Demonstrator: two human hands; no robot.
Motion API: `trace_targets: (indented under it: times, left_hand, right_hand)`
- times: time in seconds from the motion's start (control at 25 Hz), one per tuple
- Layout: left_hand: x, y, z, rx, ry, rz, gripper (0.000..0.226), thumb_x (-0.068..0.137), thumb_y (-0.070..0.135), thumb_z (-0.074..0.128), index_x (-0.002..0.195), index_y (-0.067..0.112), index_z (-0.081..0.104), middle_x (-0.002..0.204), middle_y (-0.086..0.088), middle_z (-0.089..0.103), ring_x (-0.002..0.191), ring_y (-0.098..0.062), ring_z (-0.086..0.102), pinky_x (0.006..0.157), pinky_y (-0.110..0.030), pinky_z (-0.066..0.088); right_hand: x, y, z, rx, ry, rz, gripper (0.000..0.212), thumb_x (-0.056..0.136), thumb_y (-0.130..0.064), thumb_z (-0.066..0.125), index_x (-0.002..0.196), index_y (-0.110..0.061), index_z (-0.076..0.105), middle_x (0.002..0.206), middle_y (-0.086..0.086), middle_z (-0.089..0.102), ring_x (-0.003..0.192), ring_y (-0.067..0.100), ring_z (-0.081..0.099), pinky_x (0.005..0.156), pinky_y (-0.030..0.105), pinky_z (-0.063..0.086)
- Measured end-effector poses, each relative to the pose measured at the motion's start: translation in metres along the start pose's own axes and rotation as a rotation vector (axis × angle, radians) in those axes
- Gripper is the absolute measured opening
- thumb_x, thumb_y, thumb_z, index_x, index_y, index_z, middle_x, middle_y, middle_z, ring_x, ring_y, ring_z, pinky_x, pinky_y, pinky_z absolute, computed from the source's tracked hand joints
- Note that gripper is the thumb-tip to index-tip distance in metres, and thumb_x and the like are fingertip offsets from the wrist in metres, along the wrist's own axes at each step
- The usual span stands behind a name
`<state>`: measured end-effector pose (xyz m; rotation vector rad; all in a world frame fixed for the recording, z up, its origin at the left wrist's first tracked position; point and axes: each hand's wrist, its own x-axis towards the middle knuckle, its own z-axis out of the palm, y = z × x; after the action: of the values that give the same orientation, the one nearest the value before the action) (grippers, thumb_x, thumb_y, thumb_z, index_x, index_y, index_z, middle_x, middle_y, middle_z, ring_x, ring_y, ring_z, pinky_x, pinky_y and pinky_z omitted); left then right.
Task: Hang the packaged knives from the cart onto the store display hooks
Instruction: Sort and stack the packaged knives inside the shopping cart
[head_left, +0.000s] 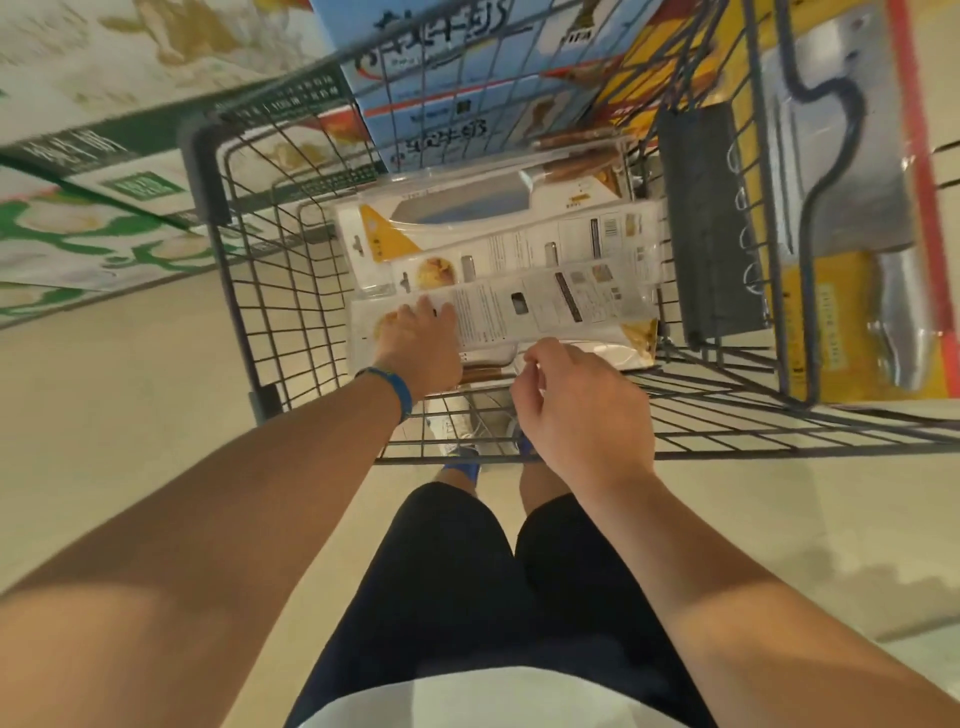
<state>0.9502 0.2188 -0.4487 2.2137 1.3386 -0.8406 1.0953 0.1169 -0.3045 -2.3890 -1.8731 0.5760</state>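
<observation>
Cart (249, 312): grey wire basket, standing right in front of the person, seen from above.
Knives: three clear packs with white and yellow cards are lying flat and overlapping on the cart floor.
Near pack (545, 306): is lying nearest the cart's handle end, printed back facing up.
Middle pack (519, 254): is lying partly under the near pack, further into the cart.
Far pack (467, 208): is showing a wide blade, deepest in the cart.
Left hand (421, 348): is resting on the near pack's left end, fingers straight and spread flat, gripping nothing.
Wristband (395, 389): blue, sitting on the left wrist over the cart's near rim.
Right hand (582, 410): is hovering above the cart's near edge, just over the near pack's corner, fingers loosely curled with nothing showing in them.
Flap (706, 223): grey panel, leaning on the cart's right wall.
Cleaver (841, 156): packaged, on a yellow card, showing outside the cart's right wall.
Boxes (441, 78): blue cartons, standing beyond the cart's far end.
</observation>
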Motion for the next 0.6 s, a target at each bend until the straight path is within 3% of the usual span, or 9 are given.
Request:
trace_targets:
  times: [0.12, 0.28, 0.36, 0.48, 0.6]
  left_hand:
    - [-0.005, -0.008, -0.022, 0.067, 0.085, 0.000, 0.025, 0.091, 0.022, 0.044, 0.113, 0.018, 0.056, 0.085, -0.007, 0.058, 0.072, -0.028, 0.054, 0.051, -0.033, 0.037]
    - [-0.019, -0.027, -0.055, 0.010, 0.139, -0.082, 0.026, 0.091, 0.022, 0.042, 0.112, 0.021, 0.057, 0.073, -0.005, 0.046, 0.069, -0.029, 0.050, 0.055, -0.032, 0.037]
    - [-0.036, -0.034, -0.076, -0.039, 0.201, -0.124, 0.028, 0.090, 0.034, 0.038, 0.104, 0.019, 0.058, 0.067, -0.002, 0.043, 0.067, -0.029, 0.049, 0.052, -0.031, 0.036]
    - [-0.072, -0.041, -0.121, -0.040, 0.215, -0.155, 0.054, 0.087, 0.063, 0.032, 0.087, 0.017, 0.060, 0.066, -0.002, 0.051, 0.060, -0.024, 0.052, 0.048, -0.027, 0.040]
    - [-0.111, -0.055, -0.165, 0.035, 0.168, -0.102, 0.061, 0.083, 0.076, 0.045, 0.083, 0.017, 0.062, 0.070, -0.002, 0.059, 0.060, -0.021, 0.057, 0.049, -0.029, 0.047]
  right_hand:
    - [0.002, 0.001, 0.001, 0.000, -0.014, 0.022, 0.019, 0.099, -0.029, 0.052, 0.097, -0.017, 0.067, 0.072, -0.004, 0.062, 0.060, 0.013, 0.052, 0.048, 0.023, 0.033]
    - [0.005, 0.002, 0.005, 0.028, 0.009, 0.016, 0.021, 0.099, -0.032, 0.049, 0.104, -0.020, 0.065, 0.080, -0.004, 0.063, 0.068, 0.014, 0.054, 0.053, 0.025, 0.033]
    - [0.006, 0.005, 0.005, 0.056, 0.006, 0.013, 0.026, 0.098, -0.031, 0.049, 0.116, -0.018, 0.062, 0.095, 0.001, 0.066, 0.083, 0.020, 0.062, 0.058, 0.027, 0.036]
    - [0.010, 0.006, -0.008, 0.144, -0.106, 0.082, 0.046, 0.100, -0.033, 0.052, 0.143, -0.017, 0.047, 0.131, 0.008, 0.057, 0.112, 0.028, 0.060, 0.072, 0.036, 0.050]
    - [0.023, -0.002, -0.035, 0.239, -0.151, 0.100, 0.062, 0.098, -0.036, 0.059, 0.152, -0.016, 0.036, 0.144, 0.012, 0.047, 0.125, 0.032, 0.053, 0.090, 0.041, 0.049]
